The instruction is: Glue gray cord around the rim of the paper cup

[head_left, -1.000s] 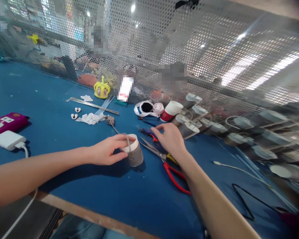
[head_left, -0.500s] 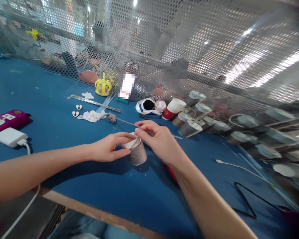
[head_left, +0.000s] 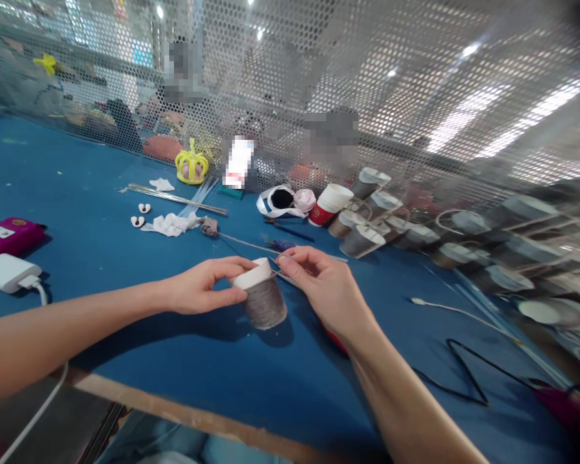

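Note:
My left hand grips a small cup by its rim, fingers over the top and thumb at the near side. The cup is wrapped in grey yarn below a bare white rim, and it tilts slightly above the blue table. Just right of that rim, my right hand pinches a grey yarn strand between thumb and fingertips. The strand runs left to a small ball of yarn. Something red lies partly hidden under my right wrist.
Crumpled white tissue, thin metal rods and a yellow crown-shaped piece lie at the back left. Stacked paper cups and many grey wrapped cups stand at the right. A purple power bank is at left; mesh borders the back.
The cup has tipped so its white rim shows more. My right hand has drawn off the cup's top toward the right, still pinching the yarn. The whole view has shifted slightly.

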Demonstrator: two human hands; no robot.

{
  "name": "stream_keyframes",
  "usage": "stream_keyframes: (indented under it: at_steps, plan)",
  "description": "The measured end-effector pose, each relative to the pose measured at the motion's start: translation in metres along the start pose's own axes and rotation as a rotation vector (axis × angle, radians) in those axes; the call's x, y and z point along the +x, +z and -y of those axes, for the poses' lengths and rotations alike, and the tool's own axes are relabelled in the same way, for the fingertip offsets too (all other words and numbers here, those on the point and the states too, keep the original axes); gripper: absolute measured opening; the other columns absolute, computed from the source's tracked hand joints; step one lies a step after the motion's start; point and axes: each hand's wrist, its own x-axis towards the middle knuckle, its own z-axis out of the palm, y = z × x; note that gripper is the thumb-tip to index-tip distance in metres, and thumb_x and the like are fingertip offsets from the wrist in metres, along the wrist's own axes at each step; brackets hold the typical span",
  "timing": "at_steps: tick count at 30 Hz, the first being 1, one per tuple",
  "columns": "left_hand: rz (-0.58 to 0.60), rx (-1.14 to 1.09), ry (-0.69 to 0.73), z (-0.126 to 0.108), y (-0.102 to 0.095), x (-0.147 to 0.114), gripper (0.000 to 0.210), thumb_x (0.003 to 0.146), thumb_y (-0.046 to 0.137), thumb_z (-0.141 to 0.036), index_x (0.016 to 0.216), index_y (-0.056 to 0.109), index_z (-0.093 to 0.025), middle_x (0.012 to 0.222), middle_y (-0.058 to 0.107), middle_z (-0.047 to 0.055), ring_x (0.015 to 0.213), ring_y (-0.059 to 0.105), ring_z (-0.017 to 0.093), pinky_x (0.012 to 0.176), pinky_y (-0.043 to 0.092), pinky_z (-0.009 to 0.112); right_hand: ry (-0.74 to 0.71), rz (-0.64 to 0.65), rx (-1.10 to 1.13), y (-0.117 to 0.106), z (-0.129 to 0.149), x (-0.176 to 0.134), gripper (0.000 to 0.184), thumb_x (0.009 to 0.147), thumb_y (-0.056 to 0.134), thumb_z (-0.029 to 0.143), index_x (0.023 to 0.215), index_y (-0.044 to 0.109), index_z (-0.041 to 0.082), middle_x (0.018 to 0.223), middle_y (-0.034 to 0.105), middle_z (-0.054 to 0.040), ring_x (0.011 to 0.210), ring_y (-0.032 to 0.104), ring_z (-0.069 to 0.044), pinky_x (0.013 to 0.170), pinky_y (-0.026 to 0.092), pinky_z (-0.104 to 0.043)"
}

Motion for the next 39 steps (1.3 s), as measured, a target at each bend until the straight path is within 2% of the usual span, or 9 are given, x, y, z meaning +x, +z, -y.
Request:
stream_keyframes:
  at_steps: [10,14,20,27,31,35,37,39]
  plan:
    - [0.027,-0.031,0.002,-0.003,0.001,-0.001,0.013,0.081,0.046,-0.021,0.079,0.053,-0.010,0.110,0.050,0.014,0.101,0.049,0.019,0.089,0.038,0.030,0.078,0.036,0.165,0.007,-0.014,-0.003,0.024,0.070,0.058,0.041,0.071,0.055,0.017,0.070,0.058,-0.0007,0.064,0.054,-0.012,0.064,0.048,-0.028]
    - [0.026,-0.052,0.017,-0.005,0.002,-0.001,0.014,0.081,0.046,-0.022,0.076,0.052,-0.011,0.111,0.051,0.013,0.102,0.049,0.019,0.089,0.037,0.032,0.109,0.048,0.115,0.010,-0.012,-0.008,0.024,0.074,0.052,0.042,0.072,0.052,0.018,0.066,0.055,0.0008,0.063,0.052,-0.011,0.058,0.045,-0.024]
    - [0.027,-0.051,0.020,-0.006,0.003,-0.002,0.014,0.081,0.047,-0.023,0.079,0.053,-0.011,0.113,0.050,0.014,0.103,0.048,0.020,0.091,0.036,0.034,0.066,0.046,0.017,0.017,-0.018,-0.012,0.027,0.080,0.042,0.044,0.068,0.044,0.020,0.055,0.039,0.0058,0.049,0.038,-0.010,0.046,0.033,-0.022]
    - [0.058,-0.041,0.023,-0.004,0.001,0.000,0.010,0.078,0.048,-0.015,0.083,0.055,-0.010,0.114,0.050,0.014,0.106,0.047,0.020,0.093,0.035,0.033,-0.007,-0.020,-0.072,0.023,-0.019,-0.014,0.024,0.083,0.037,0.039,0.069,0.042,0.021,0.060,0.041,0.0039,0.055,0.040,-0.011,0.048,0.032,-0.023]
    - [0.039,-0.007,-0.067,-0.004,0.003,0.000,0.019,0.074,0.054,-0.019,0.091,0.056,-0.010,0.109,0.053,0.011,0.101,0.050,0.020,0.091,0.037,0.031,-0.040,-0.042,-0.146,0.023,-0.016,-0.016,0.022,0.085,0.035,0.037,0.071,0.040,0.021,0.059,0.041,0.0039,0.051,0.040,-0.011,0.047,0.032,-0.024]
    - [-0.050,0.028,-0.287,-0.008,0.014,0.000,0.024,0.072,0.056,-0.029,0.088,0.055,-0.010,0.082,0.058,0.003,0.076,0.052,0.015,0.070,0.043,0.026,-0.193,-0.119,-0.295,0.032,-0.014,-0.020,0.017,0.085,0.035,0.032,0.072,0.039,0.021,0.071,0.047,-0.0018,0.064,0.046,-0.014,0.059,0.038,-0.027]
    - [-0.088,0.013,-0.360,-0.009,0.019,0.001,0.023,0.070,0.056,-0.030,0.080,0.055,-0.009,0.069,0.054,0.000,0.064,0.048,0.012,0.059,0.041,0.022,-0.269,-0.121,-0.347,0.037,-0.015,-0.022,0.015,0.085,0.035,0.029,0.071,0.037,0.021,0.076,0.048,-0.0042,0.069,0.047,-0.015,0.063,0.039,-0.029]
    - [-0.116,-0.027,-0.403,-0.009,0.023,0.001,0.019,0.071,0.054,-0.028,0.077,0.054,-0.010,0.065,0.050,-0.001,0.060,0.045,0.010,0.055,0.038,0.020,-0.307,-0.100,-0.365,0.040,-0.016,-0.024,0.015,0.084,0.035,0.026,0.071,0.036,0.021,0.079,0.048,-0.0055,0.070,0.047,-0.015,0.064,0.040,-0.030]
